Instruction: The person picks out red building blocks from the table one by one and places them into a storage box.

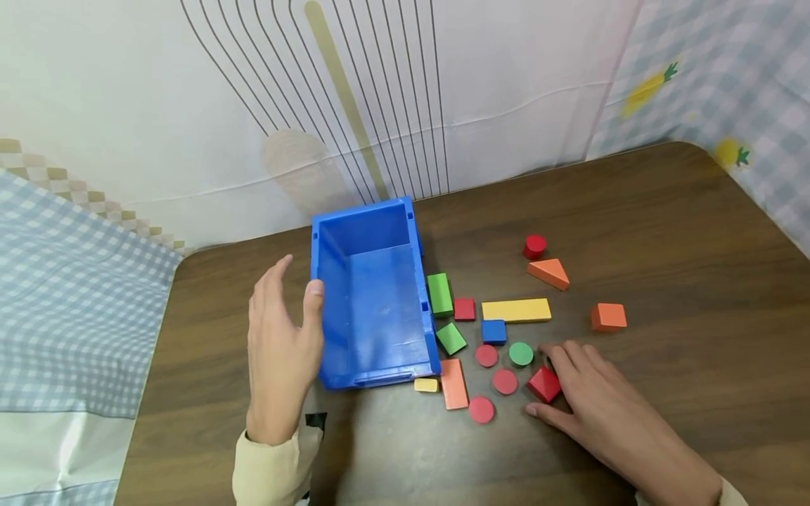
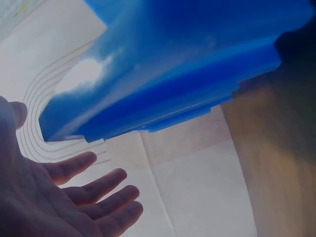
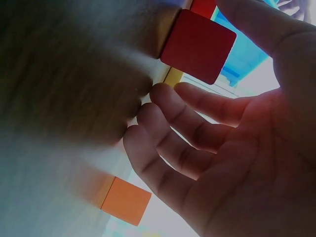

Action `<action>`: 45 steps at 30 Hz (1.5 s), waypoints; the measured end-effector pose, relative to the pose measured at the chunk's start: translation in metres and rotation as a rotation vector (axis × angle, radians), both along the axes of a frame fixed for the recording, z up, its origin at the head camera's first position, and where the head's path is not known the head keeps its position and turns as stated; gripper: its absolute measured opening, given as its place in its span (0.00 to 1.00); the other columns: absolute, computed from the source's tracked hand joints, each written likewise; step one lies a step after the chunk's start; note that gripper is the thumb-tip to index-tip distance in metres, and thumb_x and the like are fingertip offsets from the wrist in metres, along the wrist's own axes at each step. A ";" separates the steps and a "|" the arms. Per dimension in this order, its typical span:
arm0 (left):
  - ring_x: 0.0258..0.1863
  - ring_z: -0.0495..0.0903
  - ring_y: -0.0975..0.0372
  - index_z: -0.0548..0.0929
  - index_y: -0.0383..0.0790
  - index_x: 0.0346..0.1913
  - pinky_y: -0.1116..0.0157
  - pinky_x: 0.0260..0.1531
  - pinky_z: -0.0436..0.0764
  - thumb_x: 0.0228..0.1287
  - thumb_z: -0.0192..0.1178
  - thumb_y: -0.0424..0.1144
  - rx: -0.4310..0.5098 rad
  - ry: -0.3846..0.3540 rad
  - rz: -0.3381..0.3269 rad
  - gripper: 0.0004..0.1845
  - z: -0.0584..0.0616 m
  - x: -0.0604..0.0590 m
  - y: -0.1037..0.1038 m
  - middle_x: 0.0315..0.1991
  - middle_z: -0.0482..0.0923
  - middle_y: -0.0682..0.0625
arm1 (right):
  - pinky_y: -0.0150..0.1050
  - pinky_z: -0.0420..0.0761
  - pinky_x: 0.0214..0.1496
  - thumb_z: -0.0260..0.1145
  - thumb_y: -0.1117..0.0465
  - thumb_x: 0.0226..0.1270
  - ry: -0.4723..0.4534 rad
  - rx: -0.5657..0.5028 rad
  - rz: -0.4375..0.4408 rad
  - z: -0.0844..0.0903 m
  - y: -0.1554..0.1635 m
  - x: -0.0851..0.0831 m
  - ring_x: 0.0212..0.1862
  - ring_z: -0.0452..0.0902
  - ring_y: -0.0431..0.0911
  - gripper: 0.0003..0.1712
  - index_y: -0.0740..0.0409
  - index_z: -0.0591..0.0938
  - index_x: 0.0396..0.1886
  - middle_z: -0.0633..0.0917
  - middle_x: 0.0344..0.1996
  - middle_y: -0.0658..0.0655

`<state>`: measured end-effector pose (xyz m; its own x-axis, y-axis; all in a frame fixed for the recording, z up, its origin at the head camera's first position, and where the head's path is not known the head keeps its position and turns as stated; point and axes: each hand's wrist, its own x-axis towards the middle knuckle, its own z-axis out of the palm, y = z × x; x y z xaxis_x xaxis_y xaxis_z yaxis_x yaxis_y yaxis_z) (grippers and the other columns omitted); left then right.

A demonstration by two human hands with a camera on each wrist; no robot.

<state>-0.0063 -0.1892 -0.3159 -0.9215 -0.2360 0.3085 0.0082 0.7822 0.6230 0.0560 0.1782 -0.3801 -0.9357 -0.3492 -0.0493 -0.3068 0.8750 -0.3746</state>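
Note:
An empty blue plastic bin (image 1: 373,309) stands on the brown table (image 1: 664,225). My left hand (image 1: 285,337) hovers beside the bin's left wall with straight, spread fingers, its thumb by the rim; in the left wrist view the hand (image 2: 74,197) holds nothing under the bin (image 2: 187,64). My right hand (image 1: 572,372) lies on the table with thumb and fingers either side of a red triangular block (image 1: 544,383). In the right wrist view the fingers (image 3: 197,128) are loosely curved next to that red block (image 3: 197,44), with no firm pinch visible.
Loose blocks lie right of the bin: a green block (image 1: 439,294), a red cube (image 1: 464,308), a yellow bar (image 1: 515,310), a blue cube (image 1: 493,332), red discs (image 1: 504,381), a green disc (image 1: 521,353), an orange plank (image 1: 453,383), an orange cube (image 1: 608,317) and an orange wedge (image 1: 549,273).

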 end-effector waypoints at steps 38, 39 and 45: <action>0.76 0.68 0.45 0.60 0.38 0.82 0.44 0.74 0.66 0.79 0.56 0.55 0.314 -0.286 -0.311 0.39 -0.009 -0.082 -0.045 0.75 0.68 0.36 | 0.49 0.78 0.43 0.81 0.36 0.54 0.018 0.069 0.034 -0.006 -0.002 -0.001 0.46 0.70 0.46 0.56 0.62 0.71 0.74 0.78 0.46 0.53; 0.76 0.68 0.45 0.59 0.38 0.82 0.44 0.74 0.67 0.79 0.56 0.55 0.316 -0.291 -0.324 0.39 -0.011 -0.084 -0.044 0.75 0.68 0.36 | 0.49 0.78 0.43 0.82 0.37 0.54 0.026 0.066 0.032 -0.006 -0.001 0.000 0.45 0.70 0.46 0.56 0.62 0.71 0.74 0.78 0.46 0.53; 0.78 0.65 0.44 0.51 0.41 0.85 0.43 0.75 0.65 0.80 0.54 0.56 0.374 -0.311 -0.341 0.42 -0.012 -0.091 -0.037 0.79 0.63 0.35 | 0.50 0.78 0.43 0.81 0.36 0.53 0.013 0.077 0.027 -0.006 0.001 -0.001 0.45 0.70 0.46 0.57 0.62 0.70 0.74 0.78 0.46 0.53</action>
